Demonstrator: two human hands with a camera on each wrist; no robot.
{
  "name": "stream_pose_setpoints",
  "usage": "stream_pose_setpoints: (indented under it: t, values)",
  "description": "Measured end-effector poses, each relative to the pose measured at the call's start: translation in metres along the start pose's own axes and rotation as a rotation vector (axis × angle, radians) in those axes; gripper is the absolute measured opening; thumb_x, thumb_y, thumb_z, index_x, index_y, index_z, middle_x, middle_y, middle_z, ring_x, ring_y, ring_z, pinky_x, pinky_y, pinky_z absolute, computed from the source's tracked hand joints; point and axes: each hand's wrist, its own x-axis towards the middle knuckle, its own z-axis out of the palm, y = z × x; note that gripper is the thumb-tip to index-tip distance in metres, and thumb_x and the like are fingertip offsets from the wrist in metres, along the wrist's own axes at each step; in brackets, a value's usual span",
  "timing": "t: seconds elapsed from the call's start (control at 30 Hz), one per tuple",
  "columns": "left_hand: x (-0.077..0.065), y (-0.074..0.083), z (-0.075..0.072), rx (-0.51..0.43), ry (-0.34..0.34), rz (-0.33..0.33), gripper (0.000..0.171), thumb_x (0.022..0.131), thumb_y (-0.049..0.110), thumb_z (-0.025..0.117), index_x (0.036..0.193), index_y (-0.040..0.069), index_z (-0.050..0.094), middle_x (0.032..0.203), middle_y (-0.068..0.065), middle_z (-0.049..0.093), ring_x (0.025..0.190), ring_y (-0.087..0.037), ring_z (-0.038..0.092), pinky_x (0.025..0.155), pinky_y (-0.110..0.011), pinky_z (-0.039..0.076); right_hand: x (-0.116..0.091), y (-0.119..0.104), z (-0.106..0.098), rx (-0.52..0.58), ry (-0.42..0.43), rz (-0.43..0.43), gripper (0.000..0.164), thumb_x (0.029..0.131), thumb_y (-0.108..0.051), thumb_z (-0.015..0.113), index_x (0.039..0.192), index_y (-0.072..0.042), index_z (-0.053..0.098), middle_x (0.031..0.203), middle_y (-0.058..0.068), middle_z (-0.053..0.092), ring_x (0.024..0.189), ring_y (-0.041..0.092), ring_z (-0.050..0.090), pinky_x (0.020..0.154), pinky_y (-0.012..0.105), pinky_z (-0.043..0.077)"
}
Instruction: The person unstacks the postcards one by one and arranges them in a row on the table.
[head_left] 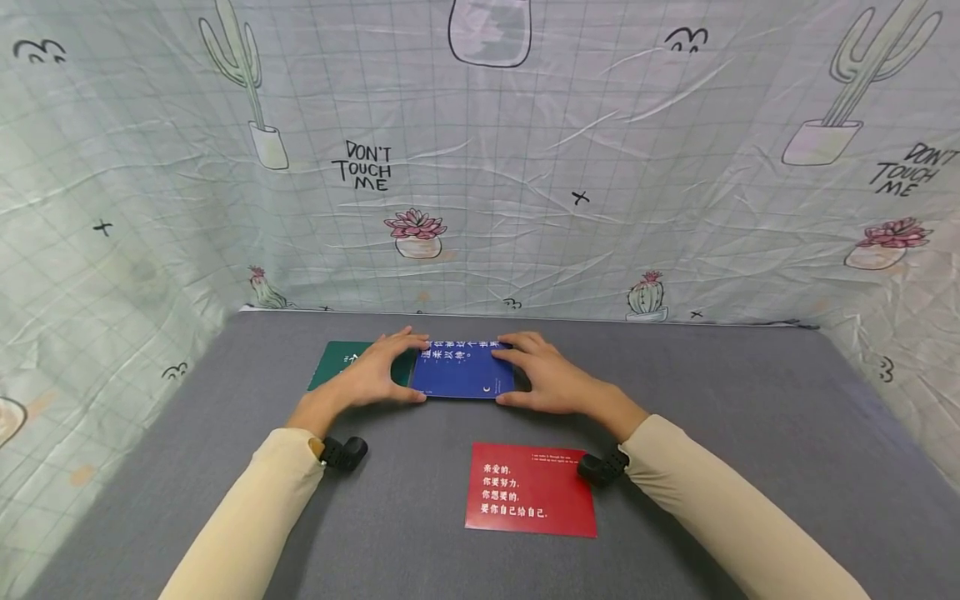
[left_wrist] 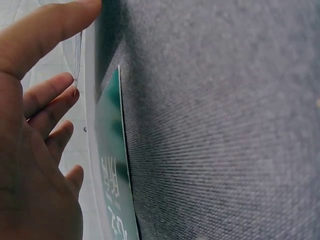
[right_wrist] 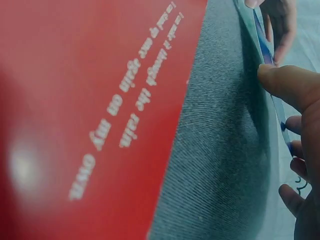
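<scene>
A blue card (head_left: pixel 461 371) with white writing is held between both hands, raised off the table near its back. My left hand (head_left: pixel 378 371) grips its left side, thumb at the near edge and fingers at the far edge. My right hand (head_left: pixel 551 375) grips the right side in the same way. The blue card (right_wrist: pixel 263 42) shows almost edge-on in the right wrist view. Beside and partly behind my left hand lies a green card (head_left: pixel 330 367), flat on the table; the green card (left_wrist: pixel 114 145) sits below the palm in the left wrist view.
A red card (head_left: pixel 528 492) with white writing lies on the grey table (head_left: pixel 390 517), nearer me, by my right wrist. Behind the table hangs a patterned cloth (head_left: pixel 510 242) with cactus drawings. Each wrist wears a small black camera.
</scene>
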Motion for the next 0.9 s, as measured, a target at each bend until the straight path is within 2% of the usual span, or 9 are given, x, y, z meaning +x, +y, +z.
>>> stream_pose_setpoints:
  t: [0.37, 0.9]
  values:
    - [0.001, -0.003, -0.001, 0.027, -0.041, -0.061, 0.078, 0.073, 0.037, 0.079, 0.138, 0.007, 0.048, 0.151, -0.010, 0.035, 0.144, -0.031, 0.013, 0.113, -0.054, -0.002, 0.008, 0.000, 0.005, -0.004, -0.051, 0.041, 0.069, 0.085, -0.045, 0.068, 0.141, -0.009, 0.048, 0.147, 0.012, 0.035, 0.136, 0.028, 0.026, 0.106, 0.056, 0.028]
    - [0.003, -0.006, 0.001, 0.043, -0.053, -0.077, 0.077, 0.073, 0.036, 0.079, 0.138, 0.008, 0.049, 0.150, -0.009, 0.036, 0.144, -0.031, 0.012, 0.112, -0.054, -0.005, 0.013, 0.004, 0.005, -0.002, -0.084, 0.037, 0.068, 0.086, -0.044, 0.068, 0.140, -0.009, 0.049, 0.146, 0.012, 0.037, 0.135, 0.028, 0.027, 0.105, 0.055, 0.028]
